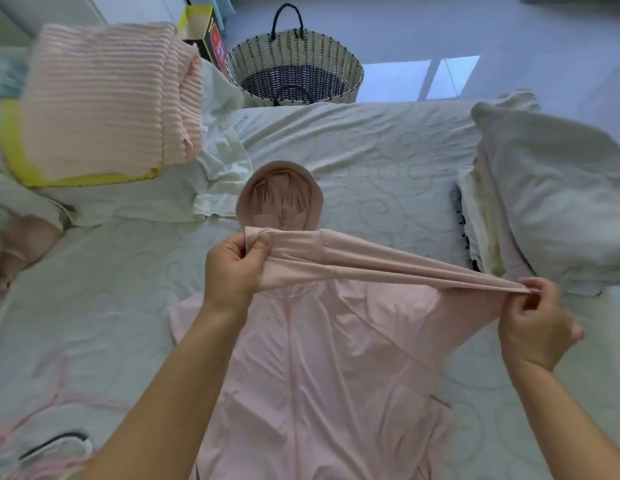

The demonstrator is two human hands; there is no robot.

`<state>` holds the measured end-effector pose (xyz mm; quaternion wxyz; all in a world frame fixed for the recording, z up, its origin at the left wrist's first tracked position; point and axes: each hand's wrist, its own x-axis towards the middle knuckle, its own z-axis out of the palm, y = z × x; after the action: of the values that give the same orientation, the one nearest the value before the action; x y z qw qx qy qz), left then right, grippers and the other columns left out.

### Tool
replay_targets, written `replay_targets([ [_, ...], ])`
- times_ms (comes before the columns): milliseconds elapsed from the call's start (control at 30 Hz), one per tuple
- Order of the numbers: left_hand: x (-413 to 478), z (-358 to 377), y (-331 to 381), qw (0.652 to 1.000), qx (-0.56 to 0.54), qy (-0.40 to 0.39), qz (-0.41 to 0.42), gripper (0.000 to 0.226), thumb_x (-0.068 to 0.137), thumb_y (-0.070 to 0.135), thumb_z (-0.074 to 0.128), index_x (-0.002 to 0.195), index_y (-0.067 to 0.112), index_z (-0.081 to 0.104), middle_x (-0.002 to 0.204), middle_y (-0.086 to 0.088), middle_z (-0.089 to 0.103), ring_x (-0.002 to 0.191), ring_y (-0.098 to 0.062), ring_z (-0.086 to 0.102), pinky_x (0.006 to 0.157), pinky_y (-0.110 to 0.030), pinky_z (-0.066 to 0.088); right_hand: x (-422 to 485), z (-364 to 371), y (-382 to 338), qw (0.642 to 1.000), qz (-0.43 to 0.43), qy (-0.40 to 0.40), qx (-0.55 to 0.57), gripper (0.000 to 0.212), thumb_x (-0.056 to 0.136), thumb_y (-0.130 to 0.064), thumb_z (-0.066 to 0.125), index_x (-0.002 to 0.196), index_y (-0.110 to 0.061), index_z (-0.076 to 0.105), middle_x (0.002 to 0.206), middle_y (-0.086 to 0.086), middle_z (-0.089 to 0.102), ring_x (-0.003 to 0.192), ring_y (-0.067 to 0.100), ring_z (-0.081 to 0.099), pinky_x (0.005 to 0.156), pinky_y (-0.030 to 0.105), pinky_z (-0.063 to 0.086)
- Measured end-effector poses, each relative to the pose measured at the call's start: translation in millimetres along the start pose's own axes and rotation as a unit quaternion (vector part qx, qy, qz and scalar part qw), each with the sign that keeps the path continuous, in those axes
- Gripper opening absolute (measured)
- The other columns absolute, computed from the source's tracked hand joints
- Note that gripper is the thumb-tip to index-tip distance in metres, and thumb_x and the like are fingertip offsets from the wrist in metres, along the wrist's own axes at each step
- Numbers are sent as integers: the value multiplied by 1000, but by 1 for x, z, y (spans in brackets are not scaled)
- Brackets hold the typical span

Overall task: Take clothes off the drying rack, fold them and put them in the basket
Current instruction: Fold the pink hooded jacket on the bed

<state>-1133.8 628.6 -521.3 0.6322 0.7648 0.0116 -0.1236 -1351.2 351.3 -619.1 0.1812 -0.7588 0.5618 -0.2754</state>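
Now pink sleeve point(388, 268) stretched between left hand point(232, 268), right hand point(537, 323).

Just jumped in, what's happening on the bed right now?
A person is folding a pink hooded jacket laid flat on the bed. The left hand grips one end of a sleeve and the right hand pinches the other, holding it taut across the chest. The woven basket beyond the bed shows nothing inside yet.
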Motion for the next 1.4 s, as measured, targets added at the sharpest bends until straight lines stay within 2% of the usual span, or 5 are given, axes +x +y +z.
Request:
replay_targets([
  [200, 3, 4, -38, 997, 20, -55, -51, 17, 91, 13, 63, 75, 14, 68, 67, -1, 56, 62, -11, 48, 58, -26, 40, -15, -12, 6, 997, -17, 38, 71, 27, 90, -27, 40, 106, -25, 61, 93, 14, 63, 83, 33, 57, 86, 61, 42],
  [400, 33, -38, -115, 986, 148, -2, -78, 33, 91, 19, 63, 77, -11, 57, 64, -5, 43, 64, -16, 38, 58, -31, 31, -83, 18, 25, 978, -134, -96, -127, 38, 84, -33, 43, 100, -18, 74, 88, 12, 68, 73, 34, 63, 79, 45, 42],
  [533, 37, -73, -163, 955, 277, 13, -109, 40, 92, 19, 61, 59, 8, 40, 56, -4, 43, 58, -22, 40, 53, -33, 29, -139, 41, 47, 910, -240, -261, -215, 27, 69, -37, 53, 82, -29, 76, 88, 3, 68, 71, 30, 65, 83, 51, 44],
  [800, 16, -130, -214, 918, 349, 44, -182, 40, 89, 14, 58, 128, 4, 53, 125, -16, 58, 111, -33, 56, 91, -37, 44, -189, 66, 40, 876, -302, -328, -186, 30, 73, -38, 41, 79, -26, 68, 93, 2, 63, 84, 27, 65, 97, 50, 29],
  [1400, -38, -206, -250, 909, 316, -78, -259, 47, 89, 19, 61, 132, 9, 45, 122, -9, 60, 108, -22, 59, 80, -21, 39, -308, 122, -111, 792, -424, -425, -114, 34, 82, -38, 47, 102, -24, 69, 105, 4, 67, 96, 29, 66, 104, 45, 24],
])
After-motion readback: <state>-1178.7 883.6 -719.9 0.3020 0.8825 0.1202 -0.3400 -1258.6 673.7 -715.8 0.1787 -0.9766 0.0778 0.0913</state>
